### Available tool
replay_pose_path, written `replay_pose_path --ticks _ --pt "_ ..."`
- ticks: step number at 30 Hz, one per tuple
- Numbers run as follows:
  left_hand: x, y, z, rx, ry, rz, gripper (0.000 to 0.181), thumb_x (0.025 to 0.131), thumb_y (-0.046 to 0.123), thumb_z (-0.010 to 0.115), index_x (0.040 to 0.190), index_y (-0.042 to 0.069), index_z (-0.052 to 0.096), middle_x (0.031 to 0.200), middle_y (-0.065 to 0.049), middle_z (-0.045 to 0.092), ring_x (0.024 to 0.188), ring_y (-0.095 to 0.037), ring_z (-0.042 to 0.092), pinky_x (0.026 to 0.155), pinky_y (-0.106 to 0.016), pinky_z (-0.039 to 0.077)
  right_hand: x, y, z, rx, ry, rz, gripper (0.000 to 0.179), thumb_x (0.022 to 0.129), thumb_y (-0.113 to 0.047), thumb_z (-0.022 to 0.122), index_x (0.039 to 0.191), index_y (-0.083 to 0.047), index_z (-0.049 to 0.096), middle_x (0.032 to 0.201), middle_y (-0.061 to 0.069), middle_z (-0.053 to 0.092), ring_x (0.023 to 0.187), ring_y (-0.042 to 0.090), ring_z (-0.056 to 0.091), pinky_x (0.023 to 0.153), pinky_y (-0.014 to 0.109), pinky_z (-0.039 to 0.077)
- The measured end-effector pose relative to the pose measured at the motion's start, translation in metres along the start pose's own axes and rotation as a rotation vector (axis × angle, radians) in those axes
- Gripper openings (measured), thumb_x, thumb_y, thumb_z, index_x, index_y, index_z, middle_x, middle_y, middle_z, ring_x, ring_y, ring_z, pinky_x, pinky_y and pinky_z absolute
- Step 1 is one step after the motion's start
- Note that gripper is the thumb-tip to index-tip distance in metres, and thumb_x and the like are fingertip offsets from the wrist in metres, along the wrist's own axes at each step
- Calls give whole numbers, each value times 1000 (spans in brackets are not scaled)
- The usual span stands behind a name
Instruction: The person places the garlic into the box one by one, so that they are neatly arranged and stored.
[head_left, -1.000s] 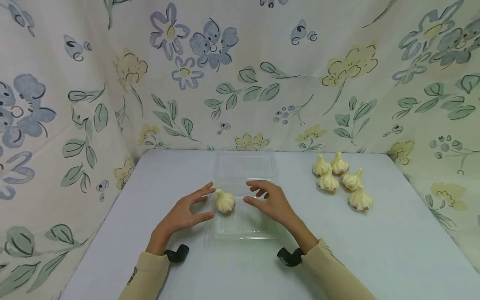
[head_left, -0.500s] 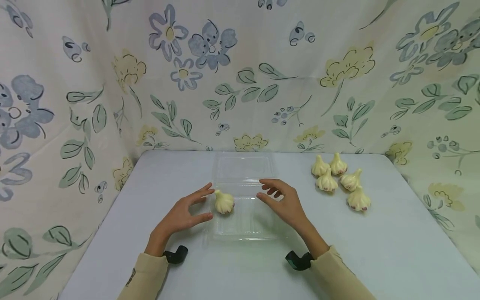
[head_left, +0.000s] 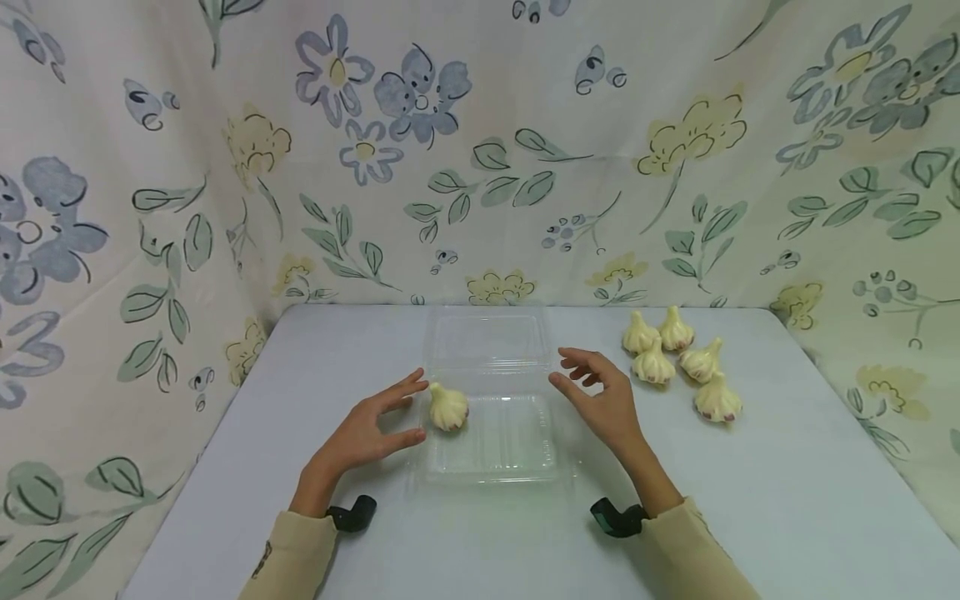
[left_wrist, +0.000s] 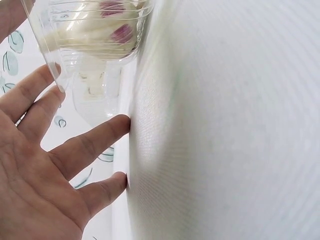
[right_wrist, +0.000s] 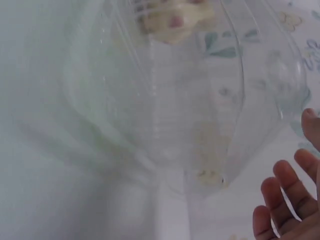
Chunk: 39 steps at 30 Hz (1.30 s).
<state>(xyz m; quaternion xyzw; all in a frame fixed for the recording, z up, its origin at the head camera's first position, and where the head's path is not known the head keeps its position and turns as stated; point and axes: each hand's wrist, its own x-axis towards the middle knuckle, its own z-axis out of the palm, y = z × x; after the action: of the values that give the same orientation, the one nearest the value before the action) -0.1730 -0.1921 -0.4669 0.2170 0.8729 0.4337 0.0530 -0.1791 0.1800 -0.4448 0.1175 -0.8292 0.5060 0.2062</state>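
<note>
A clear plastic clamshell box (head_left: 491, 437) lies with its lid (head_left: 489, 337) laid back. One garlic bulb (head_left: 448, 407) sits inside, at the left end of the base. My left hand (head_left: 371, 425) is at the box's left side, fingers spread. In the left wrist view, its fingertips (left_wrist: 57, 92) touch the box's rim, and two other fingers reach down to the table. My right hand (head_left: 603, 400) is in the air just right of the box, fingers loosely bent, holding nothing. The right wrist view is blurred, showing that hand apart from the box.
Several more garlic bulbs (head_left: 654, 363) stand in a cluster at the back right of the white table (head_left: 757, 492). A floral cloth (head_left: 480, 150) hangs behind the table and along both sides.
My right hand has moved right, from above the box to beyond its right edge, toward the garlic cluster. The left hand and the bulb in the box have stayed put.
</note>
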Motion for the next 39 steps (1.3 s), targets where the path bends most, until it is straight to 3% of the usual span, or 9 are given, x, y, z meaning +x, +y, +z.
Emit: replay_pose_path --ticks 5,10,17,24,27,32,39 --pt "0 -1 1 3 2 7 72 87 32 82 152 28 49 167 10 31 136 -35 57 116 -67 34 0 7 -14 18 91 49 37 87 -15 82 123 -13 73 110 8 73 95 30 63 79 26 48" --pt "0 -2 1 0 2 9 72 87 33 82 152 29 50 167 10 32 136 -34 57 116 -67 34 -1 14 -28 6 190 94 36 87 -15 82 122 -15 74 109 5 72 95 18 62 79 24 47" --pt "0 -1 1 -9 2 6 72 87 32 82 151 30 50 167 10 32 136 -34 57 116 -66 35 2 23 -51 -42 350 124 36 85 -13 84 119 -12 75 109 -10 70 94 2 57 78 27 42" --pt "0 -1 1 -1 2 9 72 87 32 82 151 31 50 167 10 32 136 -34 57 116 -65 35 6 33 -78 -167 474 127 40 84 -11 84 122 -2 72 118 15 72 100 0 49 84 25 34" --pt "0 -2 1 7 1 10 72 87 33 82 151 31 50 167 10 32 136 -33 57 116 -65 35 5 39 -88 -237 515 115 43 82 -9 85 122 1 72 121 23 71 102 1 43 89 32 28" --pt "0 -2 1 12 3 4 71 87 33 82 151 32 50 167 11 32 136 -33 58 116 -66 35 1 49 -101 -321 542 175 49 82 -15 86 127 -2 70 130 23 67 104 -4 29 92 46 22" --pt "0 0 1 9 2 3 72 87 32 82 151 31 50 167 11 32 135 -34 58 116 -66 35 -5 60 -113 -332 554 280 51 85 -20 84 130 -5 68 131 20 68 99 -7 31 93 41 20"
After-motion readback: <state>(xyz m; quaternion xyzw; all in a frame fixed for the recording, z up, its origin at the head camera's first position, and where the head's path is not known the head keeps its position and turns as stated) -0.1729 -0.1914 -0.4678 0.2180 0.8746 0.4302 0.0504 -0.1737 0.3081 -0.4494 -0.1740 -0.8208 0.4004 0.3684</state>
